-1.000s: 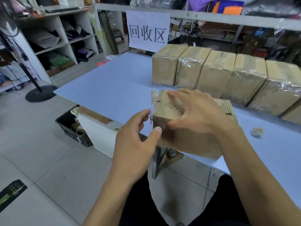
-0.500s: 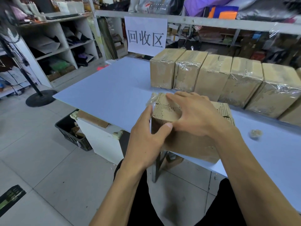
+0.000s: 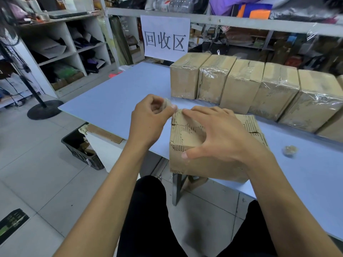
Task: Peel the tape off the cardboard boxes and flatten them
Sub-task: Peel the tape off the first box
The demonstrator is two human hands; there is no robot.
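Observation:
A worn cardboard box (image 3: 207,167) with torn, ribbed top paper sits at the near edge of the pale blue table (image 3: 115,97). My right hand (image 3: 213,134) lies spread over its top, thumb down the front face. My left hand (image 3: 150,121) is beside the box's left top corner, pinching a crumpled strip of clear tape (image 3: 167,103) between thumb and fingers. Behind stands a row of several taped cardboard boxes (image 3: 241,86), wrapped in shiny clear tape.
A small ball of used tape (image 3: 290,150) lies on the table to the right. A black crate (image 3: 81,147) with scraps sits on the floor under the table's left end. A fan stand (image 3: 44,108) and shelves are at the left; a paper sign (image 3: 165,38) hangs behind.
My left hand has risen from the box's left front side to its top left corner and now pinches a peeled strip of tape. My right hand stays on the box top.

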